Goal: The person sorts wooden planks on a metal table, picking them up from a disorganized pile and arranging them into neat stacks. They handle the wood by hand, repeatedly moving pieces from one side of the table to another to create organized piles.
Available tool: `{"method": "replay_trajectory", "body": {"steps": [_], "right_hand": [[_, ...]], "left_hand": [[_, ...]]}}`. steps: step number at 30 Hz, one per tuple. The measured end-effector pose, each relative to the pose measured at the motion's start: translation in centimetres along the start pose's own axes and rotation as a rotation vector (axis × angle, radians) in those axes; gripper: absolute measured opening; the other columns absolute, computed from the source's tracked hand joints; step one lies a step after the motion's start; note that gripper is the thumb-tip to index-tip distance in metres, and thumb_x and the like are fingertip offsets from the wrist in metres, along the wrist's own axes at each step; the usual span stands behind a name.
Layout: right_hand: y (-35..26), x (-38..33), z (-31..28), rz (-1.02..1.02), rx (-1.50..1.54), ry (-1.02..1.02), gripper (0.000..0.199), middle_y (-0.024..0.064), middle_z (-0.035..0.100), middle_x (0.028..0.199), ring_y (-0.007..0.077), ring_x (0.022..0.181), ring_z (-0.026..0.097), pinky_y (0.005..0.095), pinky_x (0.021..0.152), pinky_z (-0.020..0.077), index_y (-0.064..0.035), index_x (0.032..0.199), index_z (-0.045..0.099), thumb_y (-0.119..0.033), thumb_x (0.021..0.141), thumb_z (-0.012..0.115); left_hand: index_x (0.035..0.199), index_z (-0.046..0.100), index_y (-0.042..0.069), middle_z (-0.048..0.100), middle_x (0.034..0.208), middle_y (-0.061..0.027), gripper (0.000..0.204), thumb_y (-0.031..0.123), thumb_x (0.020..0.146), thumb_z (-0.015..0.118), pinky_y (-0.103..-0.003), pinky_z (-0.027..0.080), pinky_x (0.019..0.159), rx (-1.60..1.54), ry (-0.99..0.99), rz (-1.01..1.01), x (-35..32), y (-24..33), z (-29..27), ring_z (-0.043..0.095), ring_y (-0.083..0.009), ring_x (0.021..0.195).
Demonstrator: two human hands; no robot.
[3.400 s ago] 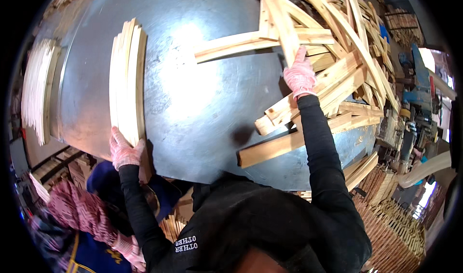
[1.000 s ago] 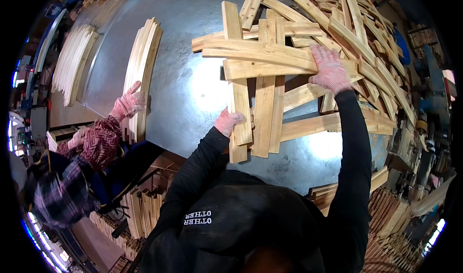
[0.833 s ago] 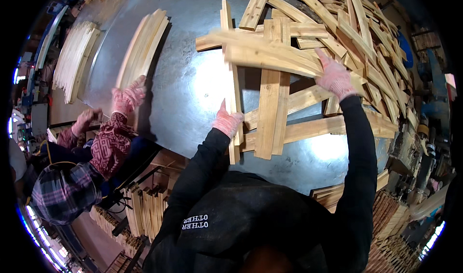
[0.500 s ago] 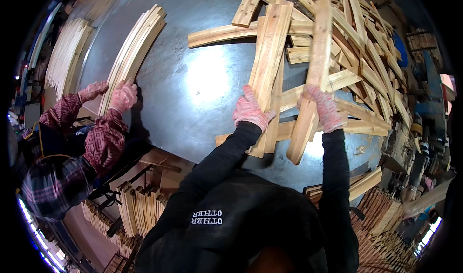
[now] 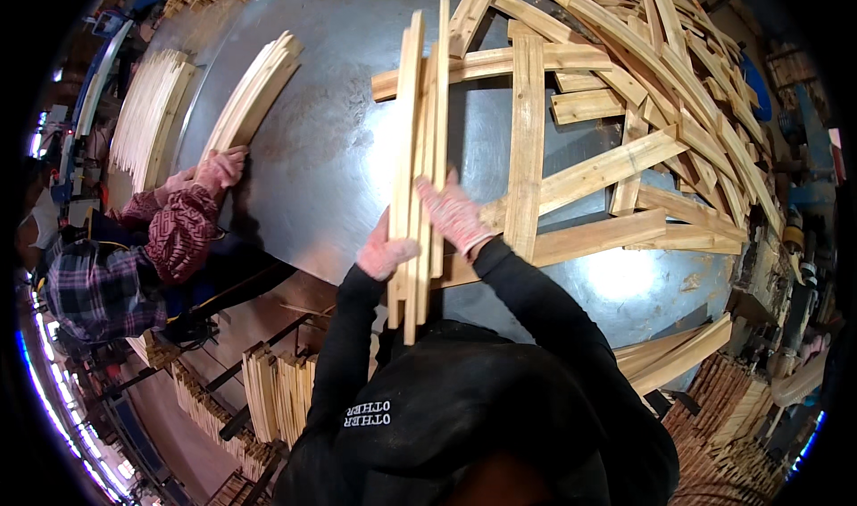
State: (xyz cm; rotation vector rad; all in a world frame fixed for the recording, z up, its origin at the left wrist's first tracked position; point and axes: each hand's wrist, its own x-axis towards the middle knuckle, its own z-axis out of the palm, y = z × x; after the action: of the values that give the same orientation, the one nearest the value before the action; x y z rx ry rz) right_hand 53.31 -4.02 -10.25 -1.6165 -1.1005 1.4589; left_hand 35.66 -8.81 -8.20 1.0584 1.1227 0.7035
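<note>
Several pale wooden slats (image 5: 403, 149) stand on edge in a narrow bundle in front of me, their ends uneven. My left hand (image 5: 388, 251), in a pink-and-white glove, is closed round the bundle's left side near its lower end. Gloved the same way, my right hand (image 5: 453, 213) presses the slats from the right, a little higher up. Beneath them is a grey metal table (image 5: 326, 131). Just right of my hands a single flat board (image 5: 527, 140) lies across other boards.
A large jumbled pile of boards (image 5: 705, 122) covers the table's right side. At left, a co-worker's gloved hands (image 5: 221, 168) hold a stack of slats (image 5: 254, 91). Further left lies a wider row of slats (image 5: 147, 113). Stacked slats (image 5: 278, 394) stand below the table's near edge.
My hands have moved left and come together, bringing the slats from lying flat to standing on edge in one bundle. The co-worker's hands still hold their stack.
</note>
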Motion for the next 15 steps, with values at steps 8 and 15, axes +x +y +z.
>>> {"method": "replay_trajectory", "body": {"steps": [8, 15], "right_hand": [[-3.3, -3.9, 1.0, 0.0, -0.757, -0.174, 0.09, 0.0293, 0.048, 0.142, 0.0385, 0.134, 0.045, 0.0439, 0.109, 0.0367, 0.0057, 0.146, 0.038, -0.065, 0.091, 0.049], [-0.6, 0.7, -9.4, 0.05, -0.883, 0.538, 0.087, 0.0238, 0.036, 0.15, 0.0391, 0.132, 0.046, 0.0473, 0.109, 0.04, -0.004, 0.15, 0.033, -0.038, 0.081, 0.073]], "left_hand": [[0.154, 0.006, -0.002, 0.05, 0.128, -0.029, 0.129, 0.047, 0.064, 0.084, -0.045, 0.048, 0.097, 0.95, 0.373, -0.177, -5.7, -4.4, -1.7, 0.056, -0.041, 0.114], [0.156, 0.01, 0.002, 0.051, 0.126, -0.026, 0.117, 0.038, 0.069, 0.08, -0.045, 0.048, 0.095, 0.952, 0.51, -0.297, -5.5, -1.2, 0.4, 0.056, -0.0403, 0.113]]}}
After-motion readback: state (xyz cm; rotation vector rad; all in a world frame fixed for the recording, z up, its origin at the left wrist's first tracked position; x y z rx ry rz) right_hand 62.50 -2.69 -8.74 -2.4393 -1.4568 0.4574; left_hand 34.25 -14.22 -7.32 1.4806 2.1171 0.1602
